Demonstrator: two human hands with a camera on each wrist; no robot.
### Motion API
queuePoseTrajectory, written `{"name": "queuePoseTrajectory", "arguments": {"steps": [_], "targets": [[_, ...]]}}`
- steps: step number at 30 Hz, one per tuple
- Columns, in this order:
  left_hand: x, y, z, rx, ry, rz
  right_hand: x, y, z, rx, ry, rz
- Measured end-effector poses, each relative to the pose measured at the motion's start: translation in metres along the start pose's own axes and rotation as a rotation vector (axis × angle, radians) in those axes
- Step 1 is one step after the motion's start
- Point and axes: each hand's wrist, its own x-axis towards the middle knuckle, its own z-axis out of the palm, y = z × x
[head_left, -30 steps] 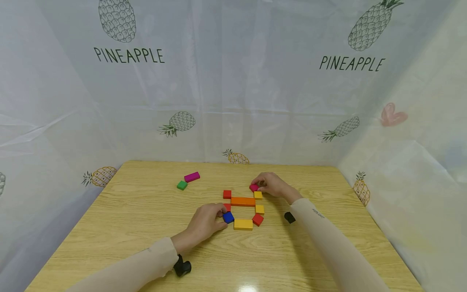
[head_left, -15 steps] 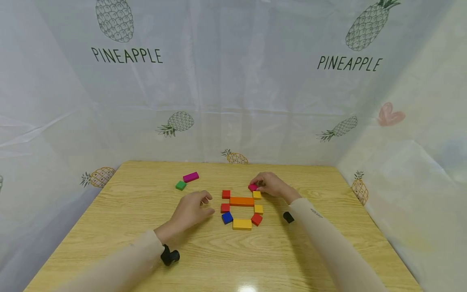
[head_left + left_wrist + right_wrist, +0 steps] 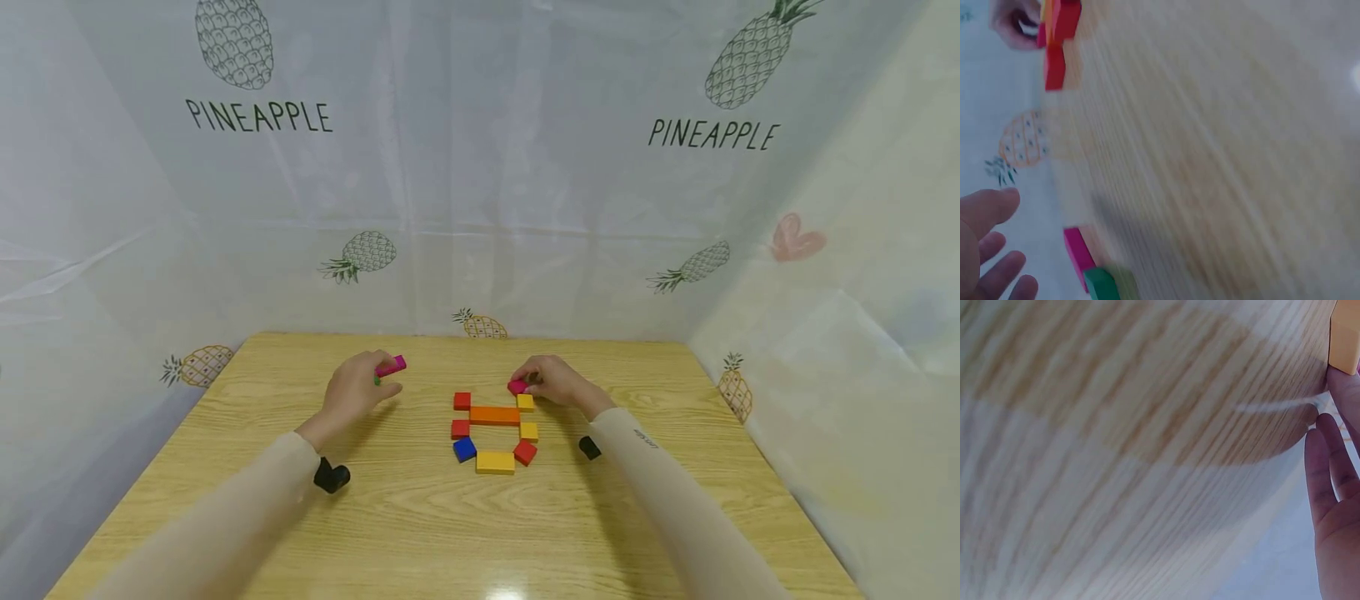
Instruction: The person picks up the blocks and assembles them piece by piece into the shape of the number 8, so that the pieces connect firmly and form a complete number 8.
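Note:
My right hand [image 3: 557, 383] pinches a small pink block [image 3: 517, 387] at the top of the right-hand column, just beyond a yellow block [image 3: 526, 403]. My left hand [image 3: 354, 390] hovers over the back left of the table, thumb and fingers apart, holding nothing. Below it lie a long magenta block [image 3: 397, 364] and a green block [image 3: 1102, 284]. In the head view the hand covers most of the green one; the left wrist view shows both blocks apart from the fingers [image 3: 997, 272].
An arrangement of blocks lies mid-table: an orange bar [image 3: 494, 416], red blocks [image 3: 462, 401], a tilted blue block [image 3: 465, 450] and a long yellow block [image 3: 495, 463]. A pineapple-print sheet [image 3: 480, 275] rises behind the wooden table [image 3: 420, 533].
My left hand has let go of the blue block and moved away, left and back, to above the magenta and green blocks. The right hand stays at the pink block.

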Motion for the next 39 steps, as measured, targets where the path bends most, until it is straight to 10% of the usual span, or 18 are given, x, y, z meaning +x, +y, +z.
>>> {"name": "queuePoseTrajectory", "arguments": {"steps": [18,39], "targets": [[0.052,-0.043,0.007,0.124,-0.129,-0.031,-0.002,0.003,-0.001,-0.004,-0.007,0.03],[0.028,-0.05,-0.002,0.178,-0.177,-0.272,0.002,0.0,0.0,0.026,-0.009,0.02]]}}
